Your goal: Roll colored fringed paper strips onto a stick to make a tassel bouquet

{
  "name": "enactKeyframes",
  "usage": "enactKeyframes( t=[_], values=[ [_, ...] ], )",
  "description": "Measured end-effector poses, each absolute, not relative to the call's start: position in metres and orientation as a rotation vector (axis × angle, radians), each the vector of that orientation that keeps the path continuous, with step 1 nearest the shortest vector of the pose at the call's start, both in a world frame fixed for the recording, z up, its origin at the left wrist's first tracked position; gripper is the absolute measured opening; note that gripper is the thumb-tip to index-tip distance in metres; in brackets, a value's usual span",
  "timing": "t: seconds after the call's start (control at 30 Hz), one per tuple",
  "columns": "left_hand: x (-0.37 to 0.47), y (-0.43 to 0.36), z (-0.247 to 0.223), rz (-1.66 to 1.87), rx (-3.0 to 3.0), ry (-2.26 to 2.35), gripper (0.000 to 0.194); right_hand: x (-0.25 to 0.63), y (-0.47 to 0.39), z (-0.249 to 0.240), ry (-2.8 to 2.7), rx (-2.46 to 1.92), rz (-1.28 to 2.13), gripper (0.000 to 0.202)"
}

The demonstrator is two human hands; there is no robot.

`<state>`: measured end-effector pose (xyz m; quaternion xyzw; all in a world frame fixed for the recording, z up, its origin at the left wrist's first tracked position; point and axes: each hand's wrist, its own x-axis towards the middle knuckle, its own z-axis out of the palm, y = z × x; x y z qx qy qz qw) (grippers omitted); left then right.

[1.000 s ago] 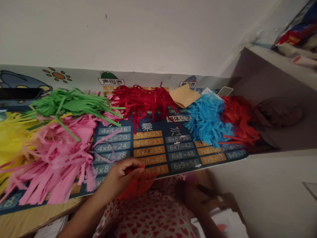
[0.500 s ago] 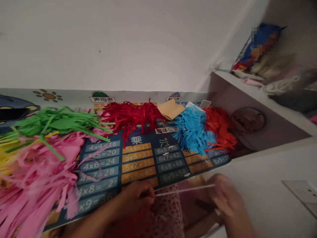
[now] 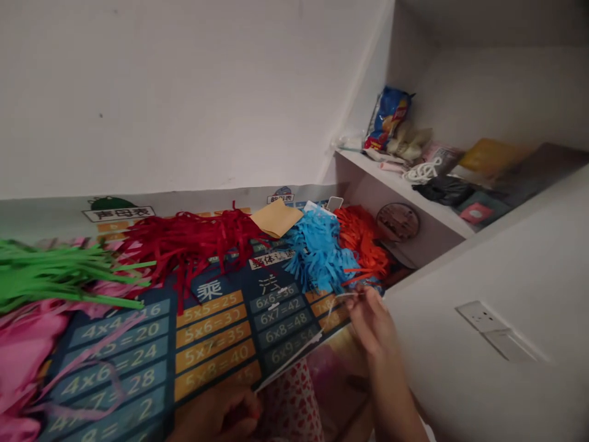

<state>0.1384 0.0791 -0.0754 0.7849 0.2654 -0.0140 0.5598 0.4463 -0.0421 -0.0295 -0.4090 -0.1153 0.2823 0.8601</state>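
My left hand [image 3: 232, 410], at the bottom centre, is curled with its fingertips together at the lower end of a thin white string [image 3: 292, 362]. The string runs up to the right and bends near the mat's edge. My right hand [image 3: 370, 319] pinches its other end, just below the blue paper fringe [image 3: 319, 248] and the orange-red fringe [image 3: 361, 239]. A tan paper piece [image 3: 276, 218] lies beside the blue fringe. Dark red strips [image 3: 197, 239], green strips [image 3: 55, 270] and pink strips [image 3: 27, 350] lie further left on the printed multiplication mat [image 3: 211, 344].
On the right, a shelf [image 3: 442, 212] holds a blue snack bag [image 3: 389, 116], a coiled white cable [image 3: 423, 170] and a black bag [image 3: 444, 190]. A round object [image 3: 398, 222] stands beneath it. A wall socket [image 3: 481, 319] is at the right. Heart-patterned cloth [image 3: 297, 399] shows below the mat.
The view has turned right, showing more of the shelf. My right hand has moved up towards the blue and orange-red fringes. The string, straight and taut before, now hangs bent between my hands.
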Motion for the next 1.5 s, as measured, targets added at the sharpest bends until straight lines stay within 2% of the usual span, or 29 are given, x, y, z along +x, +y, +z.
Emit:
enactKeyframes(
  t=[0.13,0.23,0.33,0.43,0.57,0.73,0.97,1.17,1.5],
  values=[
    [0.130,0.089,-0.044,0.339,1.622,0.639,0.015,0.419,-0.039,-0.015,-0.337,-0.985,0.508,0.026],
    [0.134,0.092,-0.032,0.440,1.182,0.841,0.026,0.367,-0.021,-0.020,-0.493,-1.267,0.758,0.017],
    [0.140,0.091,-0.037,0.478,0.705,0.944,0.043,0.313,-0.001,-0.032,-0.729,-1.423,1.054,0.036],
    [0.139,0.090,-0.043,0.556,0.536,0.901,0.044,0.281,0.013,-0.038,-0.896,-1.450,1.118,0.048],
    [0.132,0.093,-0.047,0.607,0.517,0.851,0.039,0.270,0.023,-0.038,-0.948,-1.457,1.178,0.051],
    [0.128,0.097,-0.048,0.600,0.623,0.853,0.035,0.270,0.026,-0.040,-0.939,-1.443,1.247,0.045],
    [0.123,0.100,-0.048,0.458,0.762,0.846,0.033,0.278,0.026,-0.049,-0.815,-1.259,1.540,0.048],
    [0.121,0.099,-0.045,0.457,0.730,0.836,0.033,0.281,0.025,-0.046,-0.840,-1.297,1.473,0.041],
    [0.122,0.098,-0.047,0.406,0.937,0.861,0.027,0.283,0.025,-0.045,-0.781,-1.330,1.532,0.048]
  ],
)
